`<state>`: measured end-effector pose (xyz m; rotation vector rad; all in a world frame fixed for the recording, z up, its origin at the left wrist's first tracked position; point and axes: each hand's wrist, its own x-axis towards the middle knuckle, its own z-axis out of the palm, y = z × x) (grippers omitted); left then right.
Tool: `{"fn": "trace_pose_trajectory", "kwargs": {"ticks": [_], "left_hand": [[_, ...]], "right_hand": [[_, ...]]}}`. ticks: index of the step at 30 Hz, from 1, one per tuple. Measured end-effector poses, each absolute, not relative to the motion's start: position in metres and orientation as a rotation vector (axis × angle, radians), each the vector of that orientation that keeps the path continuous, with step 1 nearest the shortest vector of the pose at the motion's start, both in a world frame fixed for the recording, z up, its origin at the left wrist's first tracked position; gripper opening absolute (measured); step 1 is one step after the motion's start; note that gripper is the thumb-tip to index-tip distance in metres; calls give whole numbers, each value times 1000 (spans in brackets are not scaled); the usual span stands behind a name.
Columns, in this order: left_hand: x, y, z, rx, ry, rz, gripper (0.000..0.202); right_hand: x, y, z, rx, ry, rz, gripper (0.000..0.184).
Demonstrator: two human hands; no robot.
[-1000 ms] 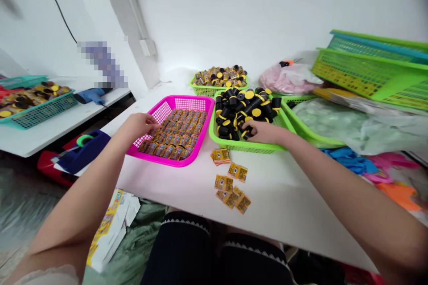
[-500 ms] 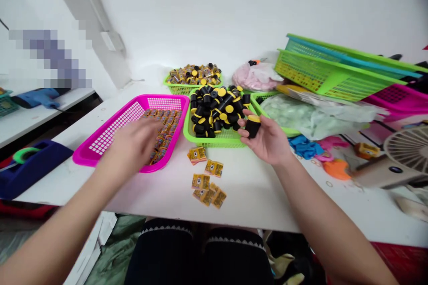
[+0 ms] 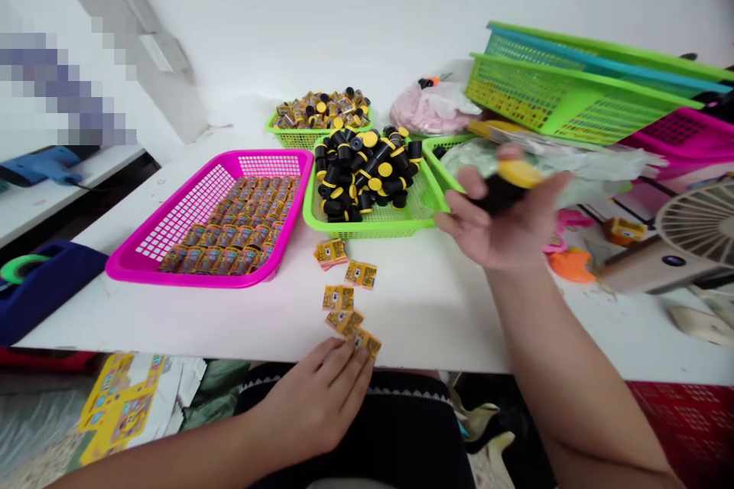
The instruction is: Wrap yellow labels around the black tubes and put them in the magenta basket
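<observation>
My right hand (image 3: 508, 233), smeared by motion, is raised above the table's right side with its fingers around a black canister with a yellow lid (image 3: 498, 195). At the table's front edge my left hand (image 3: 326, 393) is closed, fingertips on the nearest yellow printed label (image 3: 368, 341); its thumb is hidden. Several more yellow labels (image 3: 338, 298) lie in a loose line leading away from that hand. Behind them stands a green basket (image 3: 367, 229) heaped with black canisters (image 3: 367, 168). Rows of canisters wrapped in printed labels (image 3: 235, 233) fill part of the magenta basket (image 3: 143, 271).
Another green basket (image 3: 295, 139) of wrapped canisters stands against the wall. Stacked baskets (image 3: 567, 99) and plastic bags (image 3: 433, 107) crowd the back right. A small fan (image 3: 699, 237) sits at right, a blue tape dispenser (image 3: 54, 290) at left.
My left hand has left the magenta basket and come down to the labels at the front edge. My right hand has moved right, keeping the canister. The view has shifted slightly.
</observation>
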<state>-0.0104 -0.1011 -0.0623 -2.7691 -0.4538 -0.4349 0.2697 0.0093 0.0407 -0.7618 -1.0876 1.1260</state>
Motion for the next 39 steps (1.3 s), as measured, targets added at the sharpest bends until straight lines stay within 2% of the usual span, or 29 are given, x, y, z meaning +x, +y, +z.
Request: {"fn": "trace_pose_trajectory", "kwargs": {"ticks": [2,5,10,13,17,20,25,32,39], "left_hand": [[-12,-105,-55,-2798,-396,-511,34],[-11,-102,-44,-2826,-360,-573,35],[-8,-85,-35,-2877,-463,-707,33],[-4,-78,-36,-2929,-517,-817,27],[3,-77,-41,-2850,-494,-772,23],[2,-77,-40,-2953,-587,-690,25],[-13,-70,-31,-3267,-990,-606,40],[-14,-30,-2,-2921,-996,-1216,16],[16,20,14,-3024,-1273,-1281,23]], "right_hand": [[278,7,46,-660,-1110,1136,33],[283,13,44,-513,-1125,1320,26],[274,22,31,-457,-967,1474,19],[267,26,24,-544,-887,1558,24],[258,30,13,-583,-904,1653,31],[253,30,5,-588,-1004,1640,31],[251,30,-2,-580,-1162,1552,37],[250,29,-4,-570,-1186,1536,39],[243,22,1,-595,-1134,1460,35]]}}
